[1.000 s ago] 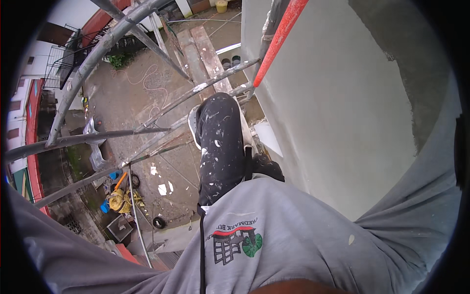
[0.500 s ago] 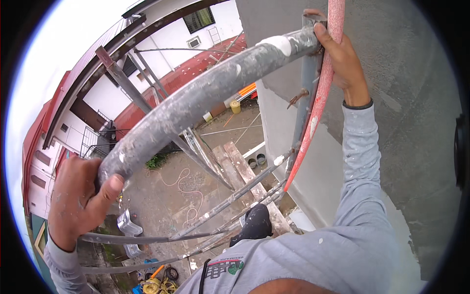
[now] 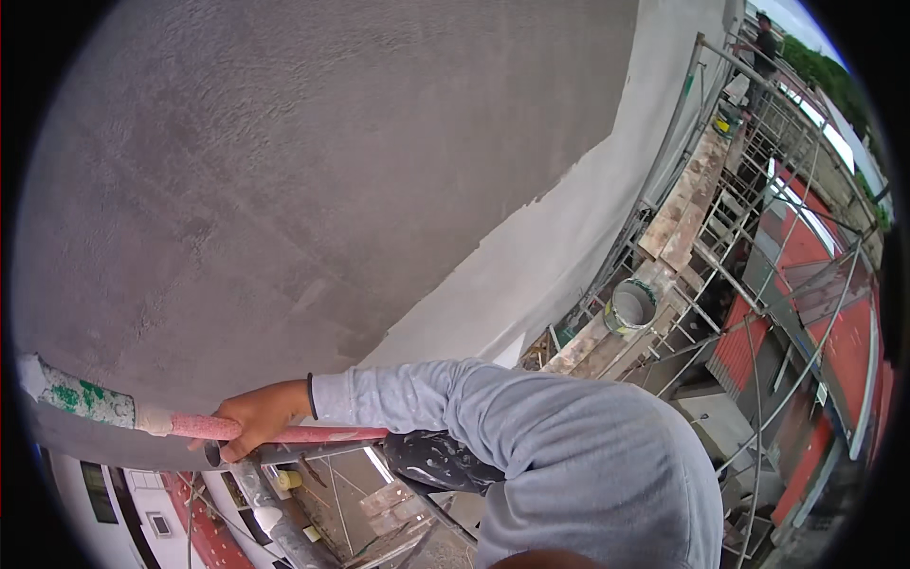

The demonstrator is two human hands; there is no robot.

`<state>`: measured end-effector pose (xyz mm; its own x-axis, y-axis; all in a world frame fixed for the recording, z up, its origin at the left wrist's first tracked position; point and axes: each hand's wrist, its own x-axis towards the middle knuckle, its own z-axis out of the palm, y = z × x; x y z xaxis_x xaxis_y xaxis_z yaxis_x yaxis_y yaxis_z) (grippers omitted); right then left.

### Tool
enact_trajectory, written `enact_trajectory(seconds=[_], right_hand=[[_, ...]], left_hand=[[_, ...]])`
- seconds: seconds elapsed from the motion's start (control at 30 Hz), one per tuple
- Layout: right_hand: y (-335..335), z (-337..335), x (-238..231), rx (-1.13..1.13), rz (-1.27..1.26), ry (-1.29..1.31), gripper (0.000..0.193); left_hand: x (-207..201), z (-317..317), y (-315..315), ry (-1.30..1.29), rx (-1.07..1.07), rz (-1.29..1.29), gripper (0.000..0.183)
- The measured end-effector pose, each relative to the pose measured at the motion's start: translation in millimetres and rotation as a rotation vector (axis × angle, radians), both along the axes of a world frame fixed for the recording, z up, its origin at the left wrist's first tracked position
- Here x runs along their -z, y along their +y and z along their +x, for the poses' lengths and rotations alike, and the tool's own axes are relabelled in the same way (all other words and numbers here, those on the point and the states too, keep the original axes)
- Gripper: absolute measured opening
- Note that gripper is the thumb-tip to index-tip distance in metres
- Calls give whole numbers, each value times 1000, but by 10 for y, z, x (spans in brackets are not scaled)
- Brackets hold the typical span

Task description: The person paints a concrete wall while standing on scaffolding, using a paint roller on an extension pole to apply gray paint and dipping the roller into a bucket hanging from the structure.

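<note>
My right hand, in a grey sleeve with a dark wristband, reaches across to the lower left. Its fingers close round the corner of a grey scaffold tube and a long red pole. Beyond the hand, the pole continues left into a white section with green stains. The pole runs beside a large wall with a dark grey coat above a paler strip. My left hand is outside the picture.
Wooden planks on scaffolding extend to the upper right, with a bucket standing on them. A person stands at the far end. Red roofing and crossing scaffold tubes lie to the right. Below the tube at lower left is a white building.
The view has swung right, bringing the wall and the plank walkway into sight. My left hand, earlier on the curved tube, has gone out of view. My right hand keeps its hold.
</note>
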<state>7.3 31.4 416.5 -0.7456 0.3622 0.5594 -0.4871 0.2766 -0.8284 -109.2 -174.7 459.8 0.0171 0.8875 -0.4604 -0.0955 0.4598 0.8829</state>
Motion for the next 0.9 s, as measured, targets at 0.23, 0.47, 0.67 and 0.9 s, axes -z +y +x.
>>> enact_trajectory(seconds=[0.23,0.47,0.67,0.9], right_hand=[[-222,-191,-249,203,-136,-45,47],[-430,-323,-164,339,-124,18,27],[-486,-207,-313,456,-111,-105,23],[-589,-191,-328,507,-95,-42,30]], left_hand=[[2,269,332,-1,201,47,62],[-101,207,169,-38,302,35,58],[-273,330,59,-9,366,50,55],[-318,534,-265,19,393,86,52]])
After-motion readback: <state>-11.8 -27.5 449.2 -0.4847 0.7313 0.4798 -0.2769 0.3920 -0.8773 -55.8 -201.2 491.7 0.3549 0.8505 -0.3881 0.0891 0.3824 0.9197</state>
